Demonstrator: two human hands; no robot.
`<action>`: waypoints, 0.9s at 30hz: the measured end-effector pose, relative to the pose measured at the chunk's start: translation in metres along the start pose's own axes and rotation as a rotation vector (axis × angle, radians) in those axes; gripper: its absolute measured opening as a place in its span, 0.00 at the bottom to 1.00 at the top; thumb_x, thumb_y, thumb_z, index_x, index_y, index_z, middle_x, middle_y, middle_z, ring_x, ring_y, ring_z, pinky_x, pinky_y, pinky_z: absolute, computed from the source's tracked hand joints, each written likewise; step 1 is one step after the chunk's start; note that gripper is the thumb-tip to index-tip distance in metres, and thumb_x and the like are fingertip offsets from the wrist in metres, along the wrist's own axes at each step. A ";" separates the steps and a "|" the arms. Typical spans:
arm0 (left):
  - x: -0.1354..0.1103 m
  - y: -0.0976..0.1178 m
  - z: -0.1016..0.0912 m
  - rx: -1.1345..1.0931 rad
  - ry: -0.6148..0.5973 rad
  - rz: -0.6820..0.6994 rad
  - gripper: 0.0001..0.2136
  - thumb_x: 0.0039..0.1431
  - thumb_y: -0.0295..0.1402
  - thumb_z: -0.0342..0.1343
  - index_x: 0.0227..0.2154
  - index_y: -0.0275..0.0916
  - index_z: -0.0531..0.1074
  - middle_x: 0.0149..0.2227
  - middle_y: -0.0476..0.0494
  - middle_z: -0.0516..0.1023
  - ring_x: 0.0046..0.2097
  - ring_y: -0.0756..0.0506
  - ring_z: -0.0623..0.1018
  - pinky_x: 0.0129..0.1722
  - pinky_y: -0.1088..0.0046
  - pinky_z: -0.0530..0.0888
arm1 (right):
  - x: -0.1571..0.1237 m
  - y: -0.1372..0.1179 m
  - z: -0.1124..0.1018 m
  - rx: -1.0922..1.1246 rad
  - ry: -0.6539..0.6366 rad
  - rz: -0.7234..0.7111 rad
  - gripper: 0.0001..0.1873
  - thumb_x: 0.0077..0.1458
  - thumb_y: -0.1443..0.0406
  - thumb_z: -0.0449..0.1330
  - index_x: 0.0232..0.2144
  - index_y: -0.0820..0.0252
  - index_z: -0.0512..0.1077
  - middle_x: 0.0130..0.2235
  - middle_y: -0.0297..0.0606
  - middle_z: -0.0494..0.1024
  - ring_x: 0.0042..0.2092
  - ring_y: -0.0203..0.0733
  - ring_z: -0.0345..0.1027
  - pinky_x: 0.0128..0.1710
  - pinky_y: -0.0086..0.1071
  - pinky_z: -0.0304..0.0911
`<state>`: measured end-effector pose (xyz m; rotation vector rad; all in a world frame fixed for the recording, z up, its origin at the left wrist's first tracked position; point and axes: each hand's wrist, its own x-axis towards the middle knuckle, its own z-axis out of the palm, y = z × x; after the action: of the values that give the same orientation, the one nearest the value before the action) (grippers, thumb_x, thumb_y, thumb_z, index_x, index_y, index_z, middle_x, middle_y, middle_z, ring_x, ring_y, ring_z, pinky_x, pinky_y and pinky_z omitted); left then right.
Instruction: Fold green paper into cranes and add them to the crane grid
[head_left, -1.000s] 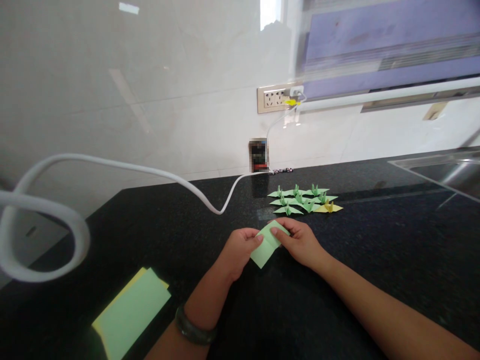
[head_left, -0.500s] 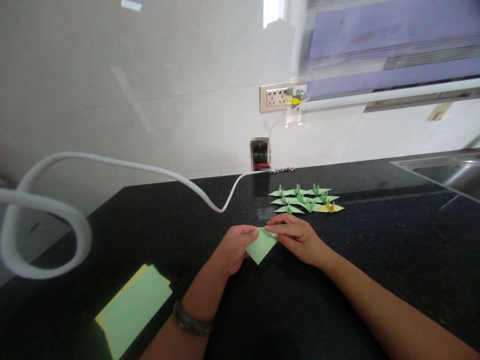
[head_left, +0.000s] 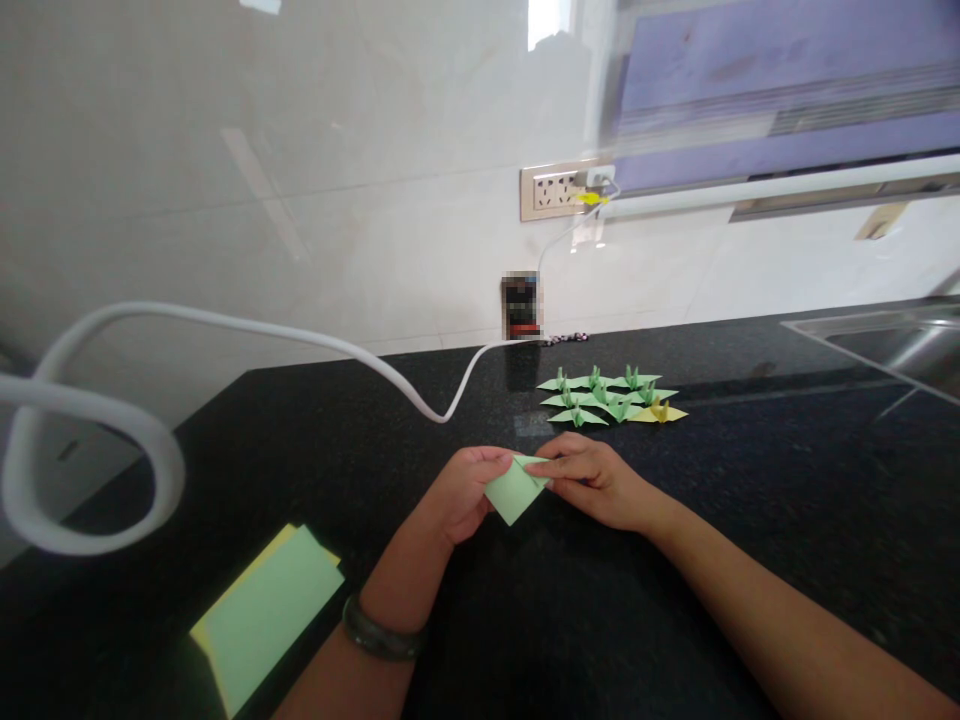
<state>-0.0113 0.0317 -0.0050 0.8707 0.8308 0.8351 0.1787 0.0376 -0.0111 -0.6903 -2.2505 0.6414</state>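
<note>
A small light green folded paper (head_left: 514,490) lies between my two hands over the black counter (head_left: 675,560). My left hand (head_left: 465,492) pinches its left edge, fingers curled. My right hand (head_left: 592,478) presses its fingers onto the paper's upper right corner. Beyond the hands sits a cluster of several green paper cranes (head_left: 596,396) with one yellow crane (head_left: 660,411) at its right.
A stack of green and yellow paper sheets (head_left: 266,615) lies at the near left. A thick white cable (head_left: 225,325) loops from the left to a small dark device (head_left: 520,306) by the wall. A wall socket (head_left: 555,192) holds a plug. A steel sink (head_left: 892,335) sits far right.
The green paper went from a flat rectangle to a smaller folded shape. Both hands shifted slightly up and closer together on it.
</note>
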 end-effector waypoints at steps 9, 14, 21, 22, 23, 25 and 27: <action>0.002 -0.006 0.001 0.157 0.101 0.051 0.13 0.44 0.37 0.56 0.28 0.29 0.71 0.23 0.44 0.72 0.22 0.52 0.68 0.22 0.77 0.62 | 0.001 -0.005 0.000 0.014 -0.015 -0.005 0.18 0.49 0.71 0.52 0.42 0.52 0.68 0.39 0.38 0.70 0.41 0.38 0.62 0.42 0.34 0.58; 0.004 -0.009 -0.001 0.273 0.146 0.085 0.14 0.44 0.38 0.56 0.29 0.30 0.71 0.23 0.43 0.72 0.22 0.52 0.68 0.22 0.77 0.63 | 0.003 -0.006 0.007 0.142 0.037 0.121 0.11 0.50 0.67 0.52 0.36 0.58 0.71 0.36 0.38 0.72 0.38 0.36 0.64 0.39 0.31 0.60; 0.003 -0.009 -0.002 0.308 0.143 0.098 0.14 0.44 0.38 0.56 0.29 0.30 0.71 0.23 0.44 0.73 0.22 0.52 0.69 0.22 0.77 0.63 | 0.001 0.000 0.013 0.284 0.043 0.320 0.12 0.49 0.64 0.54 0.37 0.61 0.69 0.35 0.37 0.73 0.36 0.37 0.66 0.36 0.29 0.61; 0.003 -0.009 -0.002 0.313 0.144 0.102 0.14 0.44 0.38 0.56 0.29 0.30 0.71 0.23 0.43 0.73 0.22 0.52 0.69 0.22 0.77 0.63 | 0.001 0.001 0.013 0.290 0.028 0.323 0.12 0.49 0.64 0.53 0.37 0.61 0.69 0.36 0.37 0.74 0.36 0.37 0.66 0.36 0.29 0.61; 0.003 -0.009 -0.001 0.319 0.146 0.106 0.14 0.44 0.38 0.56 0.29 0.30 0.71 0.23 0.43 0.73 0.22 0.52 0.69 0.22 0.76 0.63 | 0.001 0.001 0.013 0.296 0.017 0.325 0.12 0.50 0.64 0.53 0.37 0.61 0.70 0.36 0.37 0.74 0.36 0.38 0.66 0.36 0.30 0.61; 0.003 -0.008 -0.001 0.333 0.153 0.112 0.14 0.44 0.39 0.56 0.28 0.30 0.71 0.23 0.43 0.73 0.22 0.52 0.69 0.22 0.76 0.63 | 0.001 0.001 0.012 0.305 0.000 0.329 0.13 0.50 0.63 0.52 0.38 0.60 0.70 0.36 0.36 0.75 0.36 0.38 0.66 0.36 0.30 0.61; 0.003 -0.008 0.000 0.338 0.151 0.111 0.14 0.44 0.39 0.56 0.29 0.30 0.71 0.23 0.43 0.73 0.23 0.51 0.69 0.22 0.76 0.64 | 0.001 0.000 0.012 0.306 -0.008 0.336 0.14 0.50 0.63 0.52 0.39 0.60 0.70 0.35 0.36 0.75 0.35 0.38 0.66 0.34 0.29 0.61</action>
<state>-0.0078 0.0308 -0.0124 1.1694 1.0837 0.8786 0.1691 0.0359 -0.0183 -0.9152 -1.9966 1.1246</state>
